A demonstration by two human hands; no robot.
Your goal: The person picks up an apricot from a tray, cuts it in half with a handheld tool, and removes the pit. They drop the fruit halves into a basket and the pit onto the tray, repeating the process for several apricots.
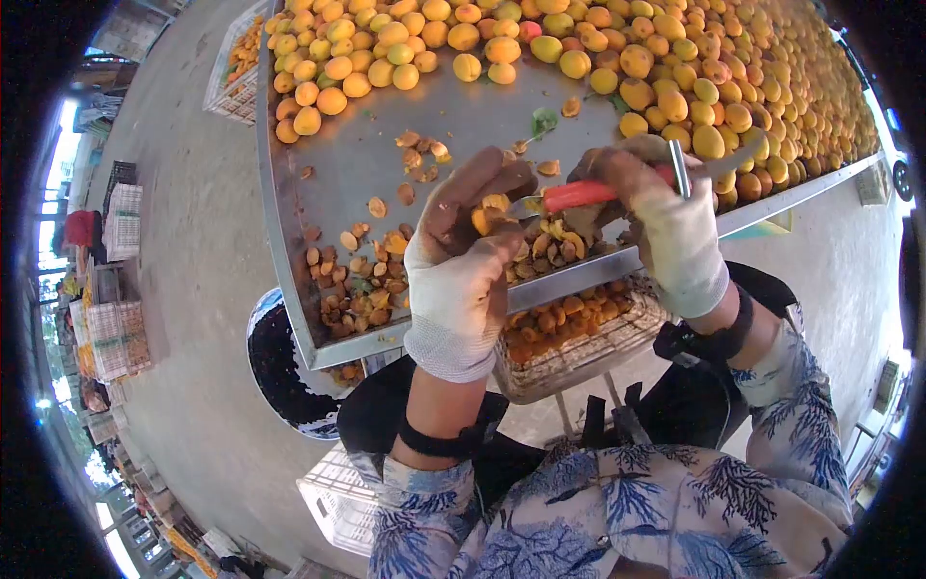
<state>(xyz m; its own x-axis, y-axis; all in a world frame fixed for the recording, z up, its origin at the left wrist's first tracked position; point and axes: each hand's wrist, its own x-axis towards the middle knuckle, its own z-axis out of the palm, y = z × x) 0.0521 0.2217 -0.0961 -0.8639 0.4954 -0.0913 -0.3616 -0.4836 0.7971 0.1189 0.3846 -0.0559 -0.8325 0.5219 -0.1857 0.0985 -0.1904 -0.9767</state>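
My left hand (468, 256), in a stained white glove, pinches an opened apricot (490, 214) over the near edge of the metal tray. My right hand (661, 217), gloved alike, is closed around the red handle (579, 197) of a small tool. Its metal tip (527, 206) touches or nearly touches the apricot; its exact shape is partly hidden. A short metal bar (680, 169) and a curved blade (738, 159) stick out beside my right fingers. Beneath the hands lie apricot pits and scraps (550, 249).
Whole apricots (733, 77) heap across the tray's (453, 101) back and right. More pits (357, 299) gather at its near left corner. Below its edge sits a crate (579, 362) with apricot pieces (559, 328). A dark-lined bucket (285, 372) and a white crate (342, 502) stand at left.
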